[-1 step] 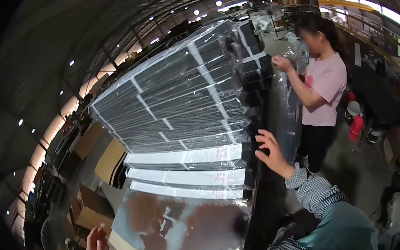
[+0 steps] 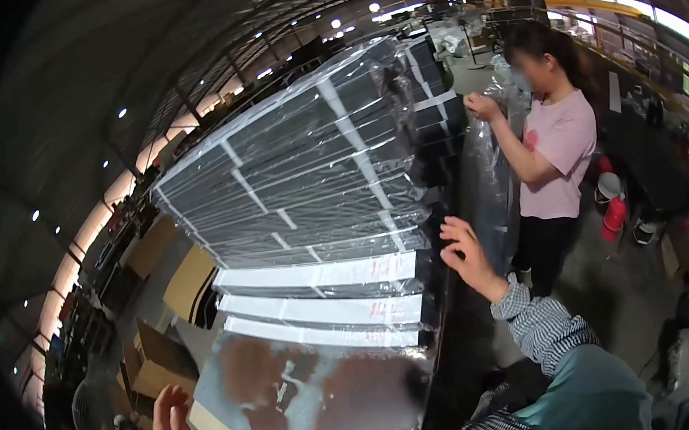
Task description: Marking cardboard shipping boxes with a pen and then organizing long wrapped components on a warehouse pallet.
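A tall stack of dark flat panels wrapped in clear plastic film (image 2: 299,178) fills the middle, with pale strips running down its side. Lower down, white paper bands (image 2: 317,277) with red handwriting lie across the layers nearest me. My right hand (image 2: 469,254) hovers just right of the stack's near corner, its fingers loosely bent and nothing visible in them. My left hand (image 2: 174,426) is raised at the lower left, beside the table, with curved fingers and no object showing. Between my hands lies the stained brown and grey tabletop (image 2: 338,406).
At the right of the stack another person in a pink shirt (image 2: 565,136) holds up clear plastic sheeting (image 2: 484,160). Cardboard boxes (image 2: 159,357) stand on the floor at left. Red containers (image 2: 613,221) and a white bucket (image 2: 607,187) are at the right.
My right hand's fingers have bent in slightly toward the thumb. My left hand has shifted a little. The stack's near layers appear slightly lower in view.
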